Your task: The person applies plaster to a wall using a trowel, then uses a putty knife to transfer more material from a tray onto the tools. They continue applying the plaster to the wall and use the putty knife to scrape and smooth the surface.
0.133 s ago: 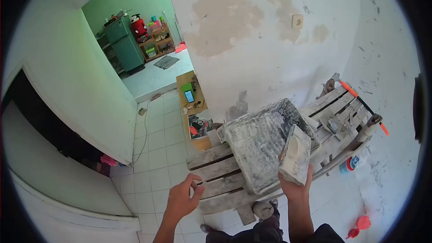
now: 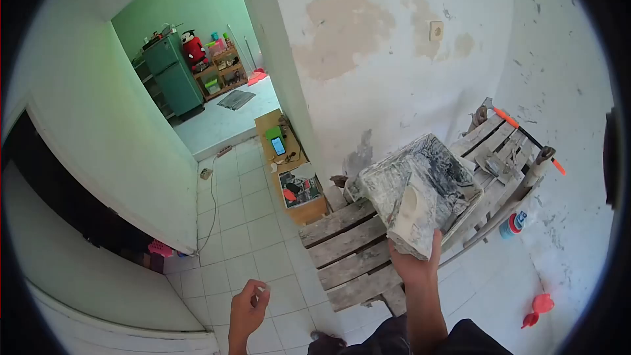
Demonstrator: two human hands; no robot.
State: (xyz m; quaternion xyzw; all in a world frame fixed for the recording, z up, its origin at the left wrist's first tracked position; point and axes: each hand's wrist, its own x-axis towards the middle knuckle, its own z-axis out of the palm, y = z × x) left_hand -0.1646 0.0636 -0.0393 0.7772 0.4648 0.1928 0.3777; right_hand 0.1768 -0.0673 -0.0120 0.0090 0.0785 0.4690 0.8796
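Note:
My right hand [image 2: 419, 264] holds a narrow, plaster-crusted trough [image 2: 411, 223] from below, with its thumb along the right side. A smooth cream-coloured mass of putty [image 2: 409, 207] lies in it. Behind and under the trough, a large tray [image 2: 388, 187] caked in dried plaster rests on a slatted wooden bench [image 2: 348, 227]; the trough hides its near part. To the left, above the tiled floor, my left hand [image 2: 248, 306] hangs with fingers loosely curled and a small gap to the thumb. Nothing is visible in it.
On the bench's far end lie an orange-and-black-handled hammer [image 2: 519, 128] and plaster-covered tools [image 2: 494, 164]. A low wooden table [image 2: 266, 121] by the wall carries a phone [image 2: 279, 146]. A blue-and-red can [image 2: 511, 225] and a red object [image 2: 541, 304] sit on the right-hand floor.
The view has shifted. My right hand has brought the trough leftward across the tray. My left hand has dropped lower and away from the bench, its fingers drawn closer to the thumb.

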